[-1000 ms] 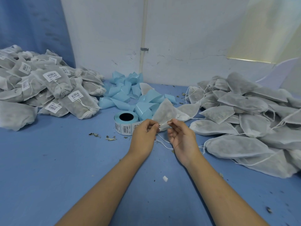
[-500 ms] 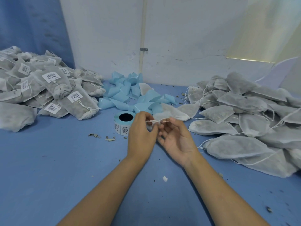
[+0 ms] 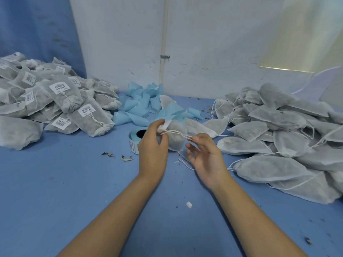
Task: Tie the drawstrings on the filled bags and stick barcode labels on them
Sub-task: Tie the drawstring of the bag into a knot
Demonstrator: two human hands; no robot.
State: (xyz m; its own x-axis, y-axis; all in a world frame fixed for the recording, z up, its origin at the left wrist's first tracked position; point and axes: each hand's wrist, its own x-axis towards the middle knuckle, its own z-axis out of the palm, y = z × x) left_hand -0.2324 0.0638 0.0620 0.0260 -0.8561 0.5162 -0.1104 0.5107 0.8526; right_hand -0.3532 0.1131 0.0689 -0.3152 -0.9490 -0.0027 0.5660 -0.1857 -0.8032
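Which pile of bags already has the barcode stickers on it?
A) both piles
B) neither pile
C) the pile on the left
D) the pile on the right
C: white barcode labels show on bags in the left pile, while the bags in the right pile show none.
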